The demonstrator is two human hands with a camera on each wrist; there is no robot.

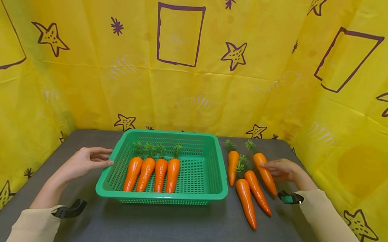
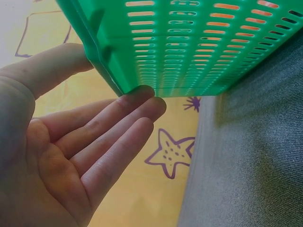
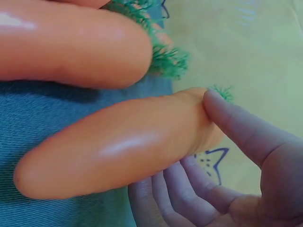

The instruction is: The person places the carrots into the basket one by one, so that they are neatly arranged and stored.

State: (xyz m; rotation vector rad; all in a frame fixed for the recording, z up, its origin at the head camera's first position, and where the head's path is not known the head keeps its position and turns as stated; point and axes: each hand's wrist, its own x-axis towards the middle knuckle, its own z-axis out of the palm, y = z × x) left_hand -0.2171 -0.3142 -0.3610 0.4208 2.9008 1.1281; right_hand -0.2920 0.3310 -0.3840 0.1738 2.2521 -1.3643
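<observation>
A green plastic basket stands on the grey table with several orange toy carrots side by side inside, green tops pointing away from me. My left hand is at the basket's left side, its fingers nearly straight; in the left wrist view the thumb is at the rim and the fingertips are by the basket wall. To the right of the basket, my right hand holds the rightmost loose carrot near its leafy end, thumb on one side and fingers on the other, as the right wrist view shows.
More loose carrots lie between the basket and my right hand, one close to the basket's right wall. Yellow cloth walls with drawn stars enclose the table at the back and both sides.
</observation>
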